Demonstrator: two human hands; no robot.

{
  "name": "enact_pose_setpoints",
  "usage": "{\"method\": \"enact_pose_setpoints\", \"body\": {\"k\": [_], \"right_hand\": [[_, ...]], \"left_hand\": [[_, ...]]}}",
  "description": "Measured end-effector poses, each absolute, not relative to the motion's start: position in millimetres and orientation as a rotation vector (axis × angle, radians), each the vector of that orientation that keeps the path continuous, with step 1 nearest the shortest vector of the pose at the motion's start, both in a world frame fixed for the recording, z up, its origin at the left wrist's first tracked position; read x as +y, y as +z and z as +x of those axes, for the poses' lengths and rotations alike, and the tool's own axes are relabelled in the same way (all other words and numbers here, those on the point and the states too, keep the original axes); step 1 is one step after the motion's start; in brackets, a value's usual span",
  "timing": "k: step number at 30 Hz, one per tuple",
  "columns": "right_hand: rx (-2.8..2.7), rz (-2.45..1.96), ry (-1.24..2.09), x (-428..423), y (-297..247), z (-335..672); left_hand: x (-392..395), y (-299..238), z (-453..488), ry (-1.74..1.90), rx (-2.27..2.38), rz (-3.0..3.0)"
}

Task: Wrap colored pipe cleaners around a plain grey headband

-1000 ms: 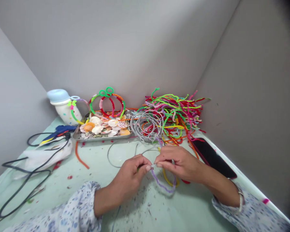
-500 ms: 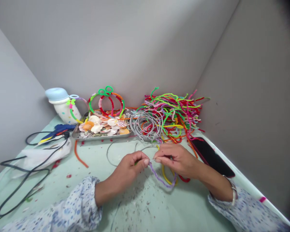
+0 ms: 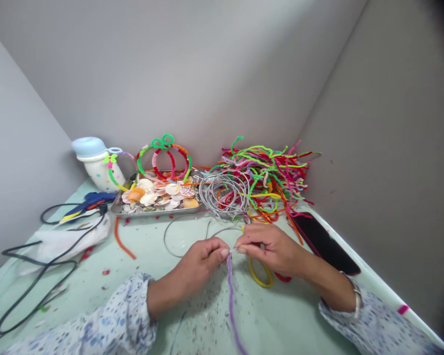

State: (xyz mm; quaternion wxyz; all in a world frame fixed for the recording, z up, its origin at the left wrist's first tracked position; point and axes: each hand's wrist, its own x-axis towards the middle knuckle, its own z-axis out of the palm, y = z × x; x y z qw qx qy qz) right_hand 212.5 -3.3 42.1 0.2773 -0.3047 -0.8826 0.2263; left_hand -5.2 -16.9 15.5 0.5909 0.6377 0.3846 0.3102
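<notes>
My left hand (image 3: 209, 256) pinches the upper end of a purple pipe cleaner (image 3: 232, 305), which hangs down past the bottom edge of the view. Close by on the right, my right hand (image 3: 268, 246) is closed in a pinch on a thin pale wire (image 3: 233, 250) that bridges the small gap between both sets of fingertips. How wire and pipe cleaner join is hidden by the fingers. Under my right hand lie a yellow loop (image 3: 261, 282) and a bit of a red loop (image 3: 283, 277). Behind the hands, a thin grey wire (image 3: 165, 240) curves across the table.
Behind stand a metal tray (image 3: 155, 214) of seashells (image 3: 147, 186) with pipe-cleaner hoops (image 3: 189, 160), a wire coil (image 3: 224, 195) and a pipe-cleaner heap (image 3: 270, 167). A phone (image 3: 329, 244) lies right; a bottle (image 3: 101, 172), blue tool (image 3: 98, 198) and black cord (image 3: 37, 268) are left.
The purple pipe cleaner curved rightward beneath my right hand before; now it hangs almost straight down from my left fingers. Both hands keep nearly the same place and pinch.
</notes>
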Motion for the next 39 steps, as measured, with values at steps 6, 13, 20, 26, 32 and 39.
{"method": "enact_pose_setpoints", "body": {"k": [6,13,20,26,32,39], "right_hand": [[-2.363,-0.800,0.591,-1.9,40.2,212.4],[-2.192,-0.785,0.421,-5.5,25.8,205.0],[-2.043,-0.649,0.037,-9.4,4.5,202.5],[-2.034,-0.626,-0.118,-7.6,2.4,205.3],[-2.034,-0.647,-0.153,-7.2,0.7,205.9],[-2.076,-0.617,-0.277,-7.4,-3.2,203.2]], "left_hand": [[-14.8,10.4,-5.2,0.710,0.882,1.427],[-16.0,20.1,-4.9,0.790,0.875,1.343],[-17.8,21.8,-5.0,0.813,0.859,1.298],[-18.5,16.8,-7.0,0.816,0.855,1.343],[-18.3,15.4,-4.9,0.832,0.895,1.341],[-22.1,19.2,-2.7,0.882,0.891,1.390]]}}
